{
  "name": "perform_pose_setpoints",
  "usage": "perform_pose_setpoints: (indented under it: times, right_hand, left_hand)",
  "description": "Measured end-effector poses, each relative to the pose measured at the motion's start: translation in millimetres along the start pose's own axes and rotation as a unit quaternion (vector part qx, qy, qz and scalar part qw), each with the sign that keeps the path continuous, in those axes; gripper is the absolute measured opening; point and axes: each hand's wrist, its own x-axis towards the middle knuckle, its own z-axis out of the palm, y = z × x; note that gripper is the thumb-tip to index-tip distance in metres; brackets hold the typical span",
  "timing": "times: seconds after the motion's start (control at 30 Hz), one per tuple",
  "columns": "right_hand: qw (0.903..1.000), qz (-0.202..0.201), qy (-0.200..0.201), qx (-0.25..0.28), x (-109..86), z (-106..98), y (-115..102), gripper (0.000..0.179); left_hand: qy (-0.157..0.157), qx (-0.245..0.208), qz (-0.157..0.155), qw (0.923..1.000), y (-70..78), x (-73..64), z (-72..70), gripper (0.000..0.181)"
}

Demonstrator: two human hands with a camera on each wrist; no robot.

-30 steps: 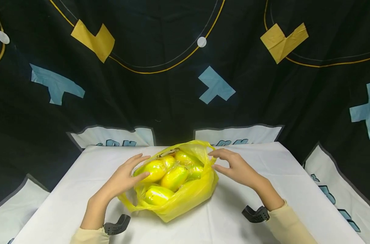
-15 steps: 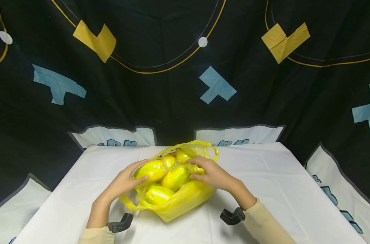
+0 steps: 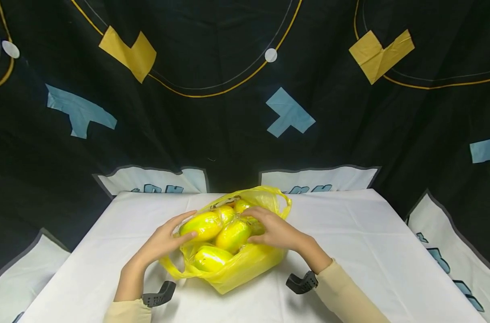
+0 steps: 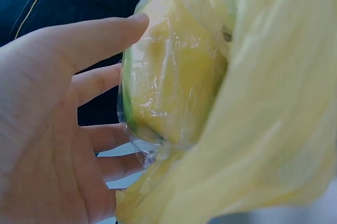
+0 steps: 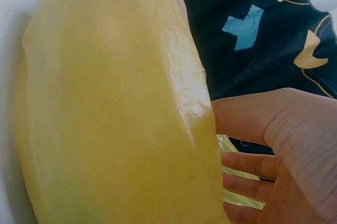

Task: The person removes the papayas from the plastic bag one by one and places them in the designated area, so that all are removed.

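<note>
In the head view a yellow plastic bag (image 3: 249, 269) lies with its mouth wide, holding several mangoes in clear wrap. My left hand (image 3: 160, 242) holds the leftmost mango (image 3: 204, 226), thumb on its near side and fingers along its far side. The left wrist view shows the thumb against this wrapped mango (image 4: 174, 71), with fingers partly behind it. My right hand (image 3: 275, 229) reaches into the bag, its bent fingers and thumb around a mango (image 3: 256, 225) on the right side. In the right wrist view the bag (image 5: 110, 108) hides that mango and the fingertips.
A white-covered table (image 3: 334, 224) bears the bag. Another mango (image 3: 212, 259) lies near the bag's front, and one (image 3: 234, 235) sits in the middle. The bag's handle loop (image 3: 287, 206) stands up at right. A dark patterned curtain (image 3: 229, 134) hangs behind.
My right hand has moved left and inward, from the bag's right rim to the mango on the right side. My left hand has closed in slightly on the leftmost mango.
</note>
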Motion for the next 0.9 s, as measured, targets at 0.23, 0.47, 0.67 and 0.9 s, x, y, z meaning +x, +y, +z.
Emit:
perform_pose_setpoints:
  times: [0.23,0.47,0.67,0.9]
  right_hand:
    - [0.9999,0.002,-0.014,-0.001,5.5,5,4,0.065]
    - [0.9995,0.022,-0.020,0.015,11.4,10,5,0.078]
    - [0.9990,0.011,-0.020,0.037,15.2,13,5,0.096]
    - [0.9992,0.006,-0.037,0.014,19.5,14,4,0.090]
  left_hand:
    - [0.002,0.007,-0.016,0.9998,-3.5,-2.0,-4.6,0.064]
    - [-0.006,0.001,-0.016,0.9998,-7.9,-3.6,-6.6,0.063]
    - [-0.011,-0.008,-0.015,0.9998,-8.3,-2.4,-5.9,0.059]
    - [-0.015,-0.011,-0.024,0.9995,-7.4,-2.1,-5.0,0.059]
